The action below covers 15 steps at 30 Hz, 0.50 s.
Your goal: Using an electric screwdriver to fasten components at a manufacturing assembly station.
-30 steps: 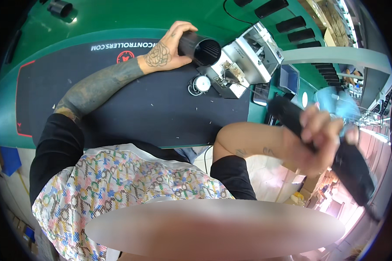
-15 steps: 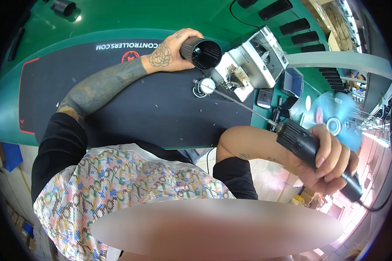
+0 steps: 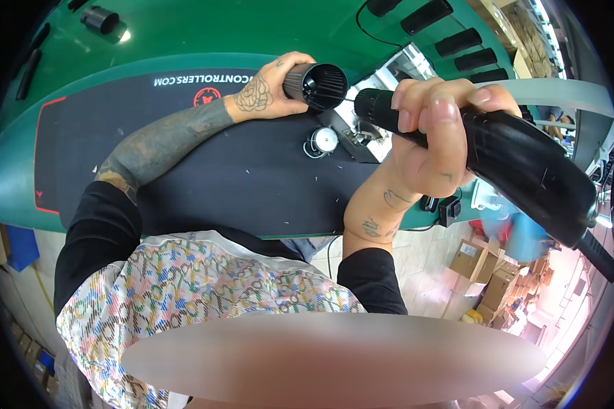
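My left hand [image 3: 269, 92] is wrapped round a hollow black cylinder [image 3: 297, 83], whose open end faces right and shows a ribbed inside wall. In my right hand [image 3: 433, 136] is a black electric screwdriver [image 3: 535, 167], its cord leaving the rear end at the right. Its thin bit [image 3: 342, 99] points left into the cylinder's open mouth; whether the tip touches anything inside cannot be seen. Just below the cylinder stands a small round white-topped object [image 3: 325, 140] with a metal ring. Behind my right hand, a silver metal machine [image 3: 408, 63] is partly hidden.
A black mat [image 3: 218, 177] with small white bits lies on the green table [image 3: 211, 31]. Another black cylinder [image 3: 101, 20] lies far left; several more [image 3: 458, 42] line the far right. Cardboard boxes [image 3: 476, 260] stand on the floor at right. A pale curved arm [image 3: 559, 94] crosses behind the screwdriver.
My right hand has swung the screwdriver up and left, bringing the bit from over the round white-topped object to the cylinder's mouth. My left hand has stayed nearly still, holding the cylinder.
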### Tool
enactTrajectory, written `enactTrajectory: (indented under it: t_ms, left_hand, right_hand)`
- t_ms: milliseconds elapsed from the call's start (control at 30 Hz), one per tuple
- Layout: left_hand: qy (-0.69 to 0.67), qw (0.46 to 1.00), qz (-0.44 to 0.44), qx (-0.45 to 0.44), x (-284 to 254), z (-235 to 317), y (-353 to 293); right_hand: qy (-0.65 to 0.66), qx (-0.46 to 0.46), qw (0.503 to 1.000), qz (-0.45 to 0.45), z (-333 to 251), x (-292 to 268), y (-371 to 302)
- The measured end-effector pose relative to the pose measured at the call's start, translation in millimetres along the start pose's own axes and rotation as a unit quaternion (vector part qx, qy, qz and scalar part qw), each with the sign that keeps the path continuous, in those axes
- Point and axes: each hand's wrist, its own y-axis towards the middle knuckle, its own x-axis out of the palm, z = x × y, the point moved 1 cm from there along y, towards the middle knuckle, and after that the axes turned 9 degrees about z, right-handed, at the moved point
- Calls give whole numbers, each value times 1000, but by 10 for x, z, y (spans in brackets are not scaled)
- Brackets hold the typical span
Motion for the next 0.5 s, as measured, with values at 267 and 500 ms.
enactTrajectory:
  t_ms: [267,500]
  left_hand:
    - [-4,1000,5,-12,15,28,0]
    - [-29,999,-12,-8,42,1,-16]
  right_hand:
    - [-78,-30,991,-100,-48,7,10]
    - [-41,-2,988,-150,-80,-31,48]
